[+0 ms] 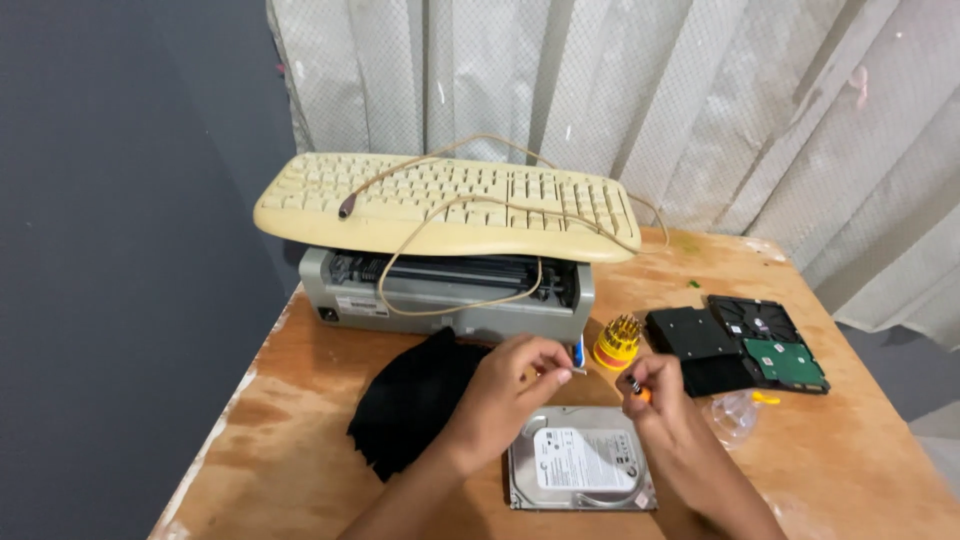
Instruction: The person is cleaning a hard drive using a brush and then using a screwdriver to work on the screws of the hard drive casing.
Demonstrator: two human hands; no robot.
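Near the lower middle of the frame, the left hand (510, 385) is pinching a small metal bit (574, 371) between thumb and fingertips, its other fingers curling in. Just right of it, the right hand (660, 400) is gripping an orange-handled screwdriver (636, 386), fingers pressed around it, tip pointing toward the bit. Both are hovering above a silver hard drive (582, 470) lying on the wooden table (300, 370) at lower centre. A black cloth (415, 395) is lying left of it, a yellow bit holder (616, 342) sitting just behind the hands. Two more drives (745, 345) are resting at right. A keyboard (450, 200) is lying atop a grey printer (450, 295) at upper centre.
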